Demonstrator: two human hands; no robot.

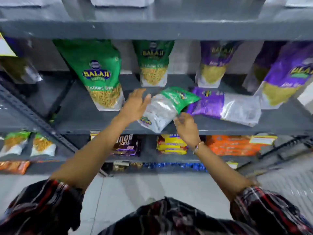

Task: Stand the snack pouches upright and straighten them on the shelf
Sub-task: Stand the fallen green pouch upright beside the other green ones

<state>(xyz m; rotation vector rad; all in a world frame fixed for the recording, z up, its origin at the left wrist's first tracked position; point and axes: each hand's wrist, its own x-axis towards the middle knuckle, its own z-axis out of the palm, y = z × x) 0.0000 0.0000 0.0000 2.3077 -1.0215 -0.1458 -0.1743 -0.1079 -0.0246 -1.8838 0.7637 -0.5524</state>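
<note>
Grey metal shelf (pixel 94 114), crinkly fallen green pouch (pixel 166 106) between open left hand (pixel 135 106) and loosely curled, empty right hand (pixel 187 124).

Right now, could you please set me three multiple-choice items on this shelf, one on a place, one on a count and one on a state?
1. Where does the fallen green pouch lie?
A. on the floor
B. at the front edge of the middle shelf, between the two hands
C. on the top shelf

2. How many green pouches stand upright on that shelf?
A. two
B. four
C. none

3. How is the purple pouch beside the fallen green one?
A. standing
B. hanging from a hook
C. lying flat

Answers:
1 B: the left hand and right hand flank it there.
2 A: a large one and a smaller one.
3 C: it lies lengthwise on the shelf.
</note>
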